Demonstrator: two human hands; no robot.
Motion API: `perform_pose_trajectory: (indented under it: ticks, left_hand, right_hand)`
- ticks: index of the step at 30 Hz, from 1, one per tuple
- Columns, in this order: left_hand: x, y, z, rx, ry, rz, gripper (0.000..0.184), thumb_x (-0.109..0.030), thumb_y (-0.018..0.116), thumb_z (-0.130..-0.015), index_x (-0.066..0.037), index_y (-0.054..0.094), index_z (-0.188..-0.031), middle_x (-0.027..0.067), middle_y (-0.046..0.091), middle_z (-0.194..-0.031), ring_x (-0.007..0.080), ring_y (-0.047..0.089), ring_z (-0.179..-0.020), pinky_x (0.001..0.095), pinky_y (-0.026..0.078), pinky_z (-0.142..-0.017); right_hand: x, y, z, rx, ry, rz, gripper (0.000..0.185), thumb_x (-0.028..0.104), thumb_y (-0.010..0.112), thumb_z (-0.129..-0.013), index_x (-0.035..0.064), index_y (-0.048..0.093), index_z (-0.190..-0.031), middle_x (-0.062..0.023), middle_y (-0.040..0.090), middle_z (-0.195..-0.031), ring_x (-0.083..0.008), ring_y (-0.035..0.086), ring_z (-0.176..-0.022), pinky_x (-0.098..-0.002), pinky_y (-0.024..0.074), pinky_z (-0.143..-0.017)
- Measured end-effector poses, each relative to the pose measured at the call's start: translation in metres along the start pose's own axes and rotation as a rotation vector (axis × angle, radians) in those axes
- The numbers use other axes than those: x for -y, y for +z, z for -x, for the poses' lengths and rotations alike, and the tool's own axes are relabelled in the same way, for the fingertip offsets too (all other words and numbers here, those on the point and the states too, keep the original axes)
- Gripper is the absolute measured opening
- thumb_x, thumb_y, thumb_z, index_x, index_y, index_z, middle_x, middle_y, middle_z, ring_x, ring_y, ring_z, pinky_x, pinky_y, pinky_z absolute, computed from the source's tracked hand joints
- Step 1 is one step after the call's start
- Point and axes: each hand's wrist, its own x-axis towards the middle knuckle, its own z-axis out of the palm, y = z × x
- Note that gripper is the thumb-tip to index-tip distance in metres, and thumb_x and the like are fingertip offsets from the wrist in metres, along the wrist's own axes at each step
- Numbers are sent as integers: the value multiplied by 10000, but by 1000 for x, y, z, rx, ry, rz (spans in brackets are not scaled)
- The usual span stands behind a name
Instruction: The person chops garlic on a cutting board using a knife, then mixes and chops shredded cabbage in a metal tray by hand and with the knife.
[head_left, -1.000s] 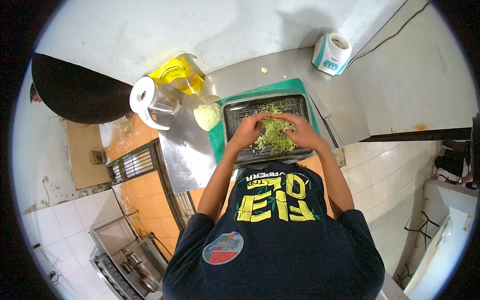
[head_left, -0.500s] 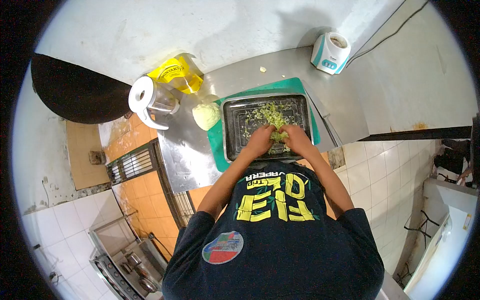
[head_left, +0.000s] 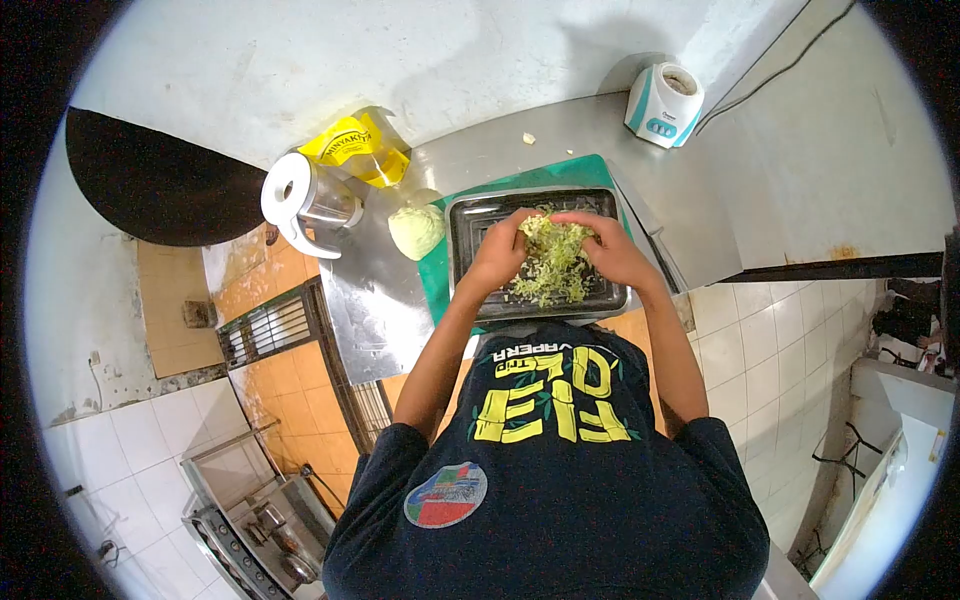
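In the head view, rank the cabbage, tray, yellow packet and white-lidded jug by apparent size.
1. Tray
2. Yellow packet and white-lidded jug: too alike to rank
3. Cabbage

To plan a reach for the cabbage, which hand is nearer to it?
Left. The left hand is over the tray, just right of the cabbage; the right hand is farther right, beyond the shredded greens.

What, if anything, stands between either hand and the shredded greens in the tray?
Nothing visible: the left hand and right hand curve around the shredded greens inside the tray. The pale cabbage sits outside it, to the left, clear of both.
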Motion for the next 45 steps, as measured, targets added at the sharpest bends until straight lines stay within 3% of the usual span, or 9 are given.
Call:
perform_pose_trajectory:
  ticks: [8, 12, 22, 25, 31, 34, 40, 43, 45]
  left_hand:
    - [45, 32, 3, 60, 92, -321, 781, -9, 780, -726, -110, 528, -1458, 219, 531, -1473, 403, 500, -1387, 485, 444, -1136]
    - [51, 57, 15, 84, 68, -599, 843, -61, 828, -676, -129, 516, -1456, 220, 504, -1454, 488, 468, -1333, 518, 490, -1073]
    - [69, 64, 20, 57, 32, -239, 349, -51, 699, -842, -28, 685, -1190, 257, 707, -1087, 462, 670, -1039, 536, 532, -922]
    - [62, 51, 16, 43, -30, -187, 422, -118, 723, -853, -25, 682, -1263, 249, 728, -1090, 442, 706, -966, 496, 553, -884]
    - [5, 23, 16, 66, -341, 252, 302, -37, 603, -929, 31, 667, -1216, 256, 737, -1060, 390, 725, -997, 461, 546, -878]
    - [38, 35, 14, -94, -39, 137, 368, -1, 596, -917, 27, 651, -1280, 246, 726, -1152, 332, 709, -1092, 414, 533, -942]
    - [25, 14, 13, 54, -38, 85, 485, -28, 703, -862, 19, 620, -1337, 245, 655, -1333, 347, 635, -1254, 403, 490, -1071]
    - [35, 16, 17, 45, 37, -172, 587, -74, 792, -797, -49, 619, -1357, 211, 617, -1394, 388, 612, -1250, 458, 472, -1102]
    - [38, 22, 24, 113, -3, -432, 656, -110, 831, -761, -87, 604, -1376, 205, 598, -1380, 420, 609, -1219, 486, 500, -1063]
  right_hand:
    - [-64, 39, -1, 134, 203, 638, 807, 223, 773, -835, 177, 436, -1567, -262, 432, -1573, -465, 394, -1468, -518, 358, -1211]
    - [-77, 73, 10, 197, 84, 973, 905, 250, 888, -699, 136, 481, -1500, -253, 423, -1542, -487, 440, -1390, -592, 400, -1148]
    - [-78, 54, 4, 63, 207, 310, 415, -88, 551, -802, 23, 709, -1170, -237, 700, -1104, -376, 682, -974, -451, 525, -889]
    - [-69, 43, 3, 26, 217, 160, 454, -66, 556, -783, 54, 713, -1192, -236, 712, -1182, -426, 663, -1148, -461, 505, -1034]
    - [-42, 19, 2, 83, 54, 2, 523, -137, 483, -797, 22, 682, -1253, -172, 704, -1234, -285, 643, -1244, -380, 457, -1093]
    - [-25, 10, 2, 66, 17, -91, 472, -93, 508, -868, 25, 656, -1301, -134, 702, -1267, -265, 622, -1276, -380, 434, -1124]
    - [-8, 0, 3, 68, -9, -98, 419, 94, 618, -980, 43, 593, -1395, -141, 658, -1349, -300, 606, -1297, -405, 442, -1128]
    - [-8, 4, 3, 105, 251, 144, 494, 136, 677, -943, 75, 580, -1424, -174, 621, -1395, -358, 574, -1323, -454, 438, -1138]
    - [-63, 23, 9, 90, 107, 401, 564, 188, 709, -904, 109, 570, -1445, -204, 601, -1408, -394, 550, -1336, -482, 438, -1143]
